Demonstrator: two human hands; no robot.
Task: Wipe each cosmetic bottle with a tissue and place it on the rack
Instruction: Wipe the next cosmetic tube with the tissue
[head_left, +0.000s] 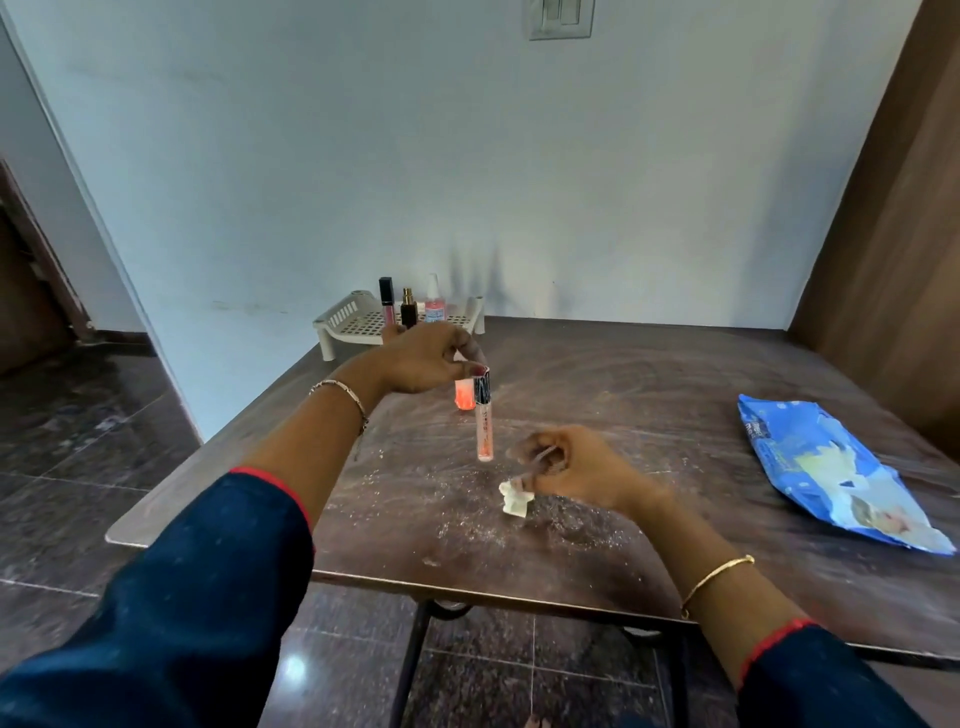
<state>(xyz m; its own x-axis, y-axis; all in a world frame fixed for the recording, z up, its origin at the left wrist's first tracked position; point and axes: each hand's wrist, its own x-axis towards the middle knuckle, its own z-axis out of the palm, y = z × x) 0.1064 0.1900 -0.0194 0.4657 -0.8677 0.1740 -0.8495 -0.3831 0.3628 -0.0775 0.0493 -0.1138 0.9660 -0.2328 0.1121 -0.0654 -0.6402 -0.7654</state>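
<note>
So the left hand (431, 358) is pinching one slim clear tube (483, 423) by its cap, upright just above the middle of the table (649, 395), and the right hand (576, 467), kinda blurry, has its fingers curled round one crumpled tissue (514, 500) just near and right of it. On the white rack (347, 316) at the far left corner I count three bottles (408, 309) standing. There's also one small orange bottle (463, 398) on the table right behind the tube, plus one blue wipes pack (831, 478) off to the right.
</note>
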